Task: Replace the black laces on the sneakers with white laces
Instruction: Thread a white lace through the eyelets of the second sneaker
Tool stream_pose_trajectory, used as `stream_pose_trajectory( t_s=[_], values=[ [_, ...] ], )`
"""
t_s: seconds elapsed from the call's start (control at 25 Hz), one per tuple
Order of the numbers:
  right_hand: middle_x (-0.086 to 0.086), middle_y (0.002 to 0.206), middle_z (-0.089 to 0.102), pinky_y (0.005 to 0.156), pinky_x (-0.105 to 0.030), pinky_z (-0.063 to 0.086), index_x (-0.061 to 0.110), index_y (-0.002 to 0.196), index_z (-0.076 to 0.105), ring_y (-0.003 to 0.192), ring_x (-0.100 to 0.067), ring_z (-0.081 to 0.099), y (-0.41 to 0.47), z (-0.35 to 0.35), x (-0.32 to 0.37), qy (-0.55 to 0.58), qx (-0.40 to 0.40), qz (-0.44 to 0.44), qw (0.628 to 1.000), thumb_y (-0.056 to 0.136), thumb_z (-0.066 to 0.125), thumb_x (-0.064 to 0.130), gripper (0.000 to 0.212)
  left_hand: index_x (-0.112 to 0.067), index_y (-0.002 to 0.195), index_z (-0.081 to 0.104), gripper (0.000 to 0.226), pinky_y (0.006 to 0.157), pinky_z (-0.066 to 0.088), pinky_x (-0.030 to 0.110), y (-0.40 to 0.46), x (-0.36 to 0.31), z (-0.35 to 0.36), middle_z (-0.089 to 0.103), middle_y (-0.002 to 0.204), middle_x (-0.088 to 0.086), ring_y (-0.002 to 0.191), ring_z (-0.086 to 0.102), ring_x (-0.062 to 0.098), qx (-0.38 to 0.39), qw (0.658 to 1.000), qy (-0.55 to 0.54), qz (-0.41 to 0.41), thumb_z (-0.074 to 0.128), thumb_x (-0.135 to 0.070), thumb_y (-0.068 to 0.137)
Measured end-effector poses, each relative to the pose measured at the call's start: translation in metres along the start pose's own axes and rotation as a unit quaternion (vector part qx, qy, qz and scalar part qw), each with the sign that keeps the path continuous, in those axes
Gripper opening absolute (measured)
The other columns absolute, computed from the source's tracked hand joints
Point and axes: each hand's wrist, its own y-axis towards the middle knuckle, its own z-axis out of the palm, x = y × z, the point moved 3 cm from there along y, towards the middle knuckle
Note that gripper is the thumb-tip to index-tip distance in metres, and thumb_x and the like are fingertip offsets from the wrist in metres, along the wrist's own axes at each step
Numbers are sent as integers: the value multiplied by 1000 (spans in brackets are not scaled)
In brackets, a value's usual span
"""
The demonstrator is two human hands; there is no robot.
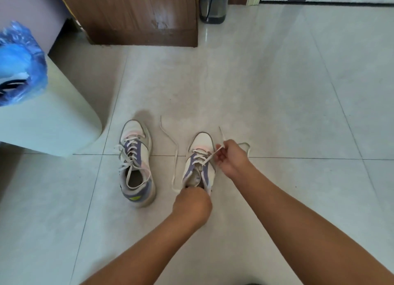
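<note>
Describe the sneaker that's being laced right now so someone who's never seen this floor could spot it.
On the pale tiled floor, in front of the wooden cabinet, two white-and-purple sneakers stand side by side. It is the right-hand sneaker. Unlike the fully laced sneaker, its white lace trails loose, pinched by the right hand.

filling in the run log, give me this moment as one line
right hand: pinches white lace | left hand: grips heel of right sneaker | left sneaker: laced white | black laces: none seen
</note>
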Motion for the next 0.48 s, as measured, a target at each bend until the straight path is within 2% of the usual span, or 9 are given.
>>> stream_pose_trajectory(
  t_s=[0.08, 0.12, 0.2, 0.24, 0.28, 0.32, 0.4, 0.48],
  values=[
    [-6, 65, 50, 61, -26, 43, 4, 72, 47, 56, -13, 45, 1, -12, 14, 126, 67, 40, 989, 93, 38, 2, 23, -8, 122, 57, 36, 94, 40, 31, 2, -4, -7, 56, 125, 11, 116, 52, 27, -55, 998, 41, 7, 37, -29, 101],
    [-6, 60, 49, 61, -25, 41, 5, 70, 46, 51, -12, 44, 5, -20, 24, 157, 89, 38, 983, 88, 38, -3, 22, -10, 125, 55, 36, 95, 39, 30, 6, -3, -10, 54, 127, 10, 117, 50, 25, -77, 996, 43, 5, 39, -31, 100],
    [-4, 48, 47, 53, -21, 40, 6, 65, 45, 38, -10, 42, 14, -45, 51, 209, 104, 0, 972, 62, 50, -16, 22, -14, 128, 53, 38, 96, 40, 29, 15, 6, -15, 53, 128, 7, 118, 50, 23, -95, 994, 51, -7, 46, -35, 97],
    [-4, 46, 47, 48, -18, 40, 6, 63, 45, 34, -10, 42, 20, -62, 67, 232, 99, -26, 967, 47, 57, -16, 29, -15, 127, 54, 38, 95, 42, 30, 21, 12, -16, 55, 128, 7, 117, 51, 23, -88, 994, 61, -20, 48, -36, 96],
    [-4, 45, 48, 45, -14, 40, 6, 64, 45, 33, -10, 42, 26, -80, 82, 254, 90, -48, 962, 39, 60, -13, 34, -16, 126, 55, 37, 94, 44, 31, 28, 18, -15, 56, 127, 7, 116, 53, 23, -76, 994, 65, -34, 48, -36, 96],
    [-3, 45, 49, 45, -13, 39, 7, 67, 44, 34, -10, 43, 29, -98, 97, 272, 86, -69, 956, 42, 61, -11, 35, -16, 124, 57, 35, 93, 46, 31, 32, 22, -15, 58, 125, 8, 114, 55, 24, -72, 995, 53, -42, 46, -34, 96],
    [-1, 47, 51, 45, -12, 38, 10, 72, 41, 35, -8, 43, 34, -133, 122, 278, 69, -105, 952, 48, 61, -7, 36, -13, 116, 64, 34, 89, 48, 32, 34, 25, -15, 64, 116, 10, 107, 59, 26, -79, 995, -28, -54, 41, -28, 96],
    [1, 48, 50, 44, -10, 35, 11, 74, 39, 36, -6, 40, 39, -167, 141, 254, 40, -115, 960, 37, 61, -8, 47, -6, 103, 68, 30, 80, 46, 31, 32, 23, -22, 68, 101, 12, 98, 62, 29, -95, 983, -148, -56, 47, -25, 94]
  ],
)
